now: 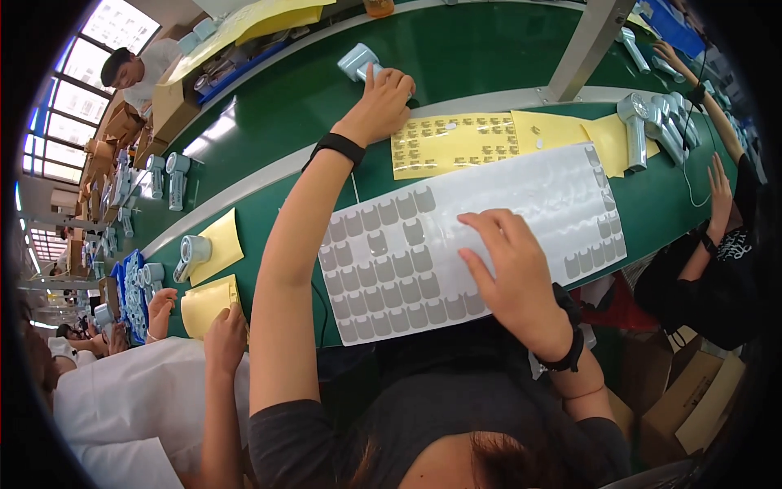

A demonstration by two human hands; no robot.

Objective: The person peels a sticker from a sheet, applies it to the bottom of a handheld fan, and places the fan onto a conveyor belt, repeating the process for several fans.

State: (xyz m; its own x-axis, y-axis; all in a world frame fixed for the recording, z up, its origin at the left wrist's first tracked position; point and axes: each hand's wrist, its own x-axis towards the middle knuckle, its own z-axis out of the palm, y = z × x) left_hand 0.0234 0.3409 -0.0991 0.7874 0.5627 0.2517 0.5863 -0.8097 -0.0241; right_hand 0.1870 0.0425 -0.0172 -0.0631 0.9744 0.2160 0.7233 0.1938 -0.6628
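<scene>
My left hand [381, 99] reaches far forward onto the green belt, with its fingers closed round the handle of a pale blue handheld fan [357, 60]. Much of that handle is hidden by the fingers. Over the white sheet of grey stickers [456, 196], my right hand [515, 265] hovers with thumb and forefinger apart and nothing visible between them. Grey stickers remain in rows at the sheet's left part and along its right edge; the middle is bare backing. Behind the sheet lies a yellow sheet [423, 147] of small dark labels.
Several pale blue fans [634, 130] stand at the right of the bench, beside a thin cable. A metal post [582, 53] rises behind the yellow sheets. Left of me, a co-worker's hands [224, 334] hold a yellow sheet near another fan [192, 251]. Another co-worker's arm [717, 196] reaches in from the right.
</scene>
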